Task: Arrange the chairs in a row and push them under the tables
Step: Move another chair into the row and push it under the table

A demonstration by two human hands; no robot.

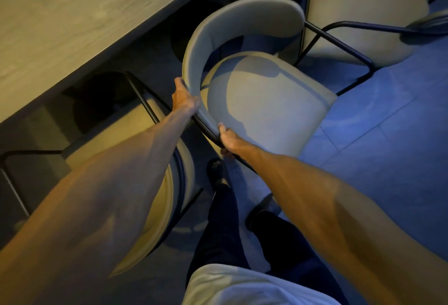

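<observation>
A beige padded chair (266,101) with a curved backrest and black metal frame stands in the middle, its seat turned away from the wooden table (60,26) at the upper left. My left hand (183,98) grips the outer side of the backrest. My right hand (228,140) grips the backrest's near end, thumb on top. A second chair (116,140) sits at the lower left, partly under the table's edge and partly hidden by my left forearm. A third chair (363,14) stands at the upper right.
Grey tiled floor (388,159) opens to the right of the held chair. My legs and feet (218,174) stand just behind it. Black chair legs (339,43) of the third chair run close to the held chair's backrest.
</observation>
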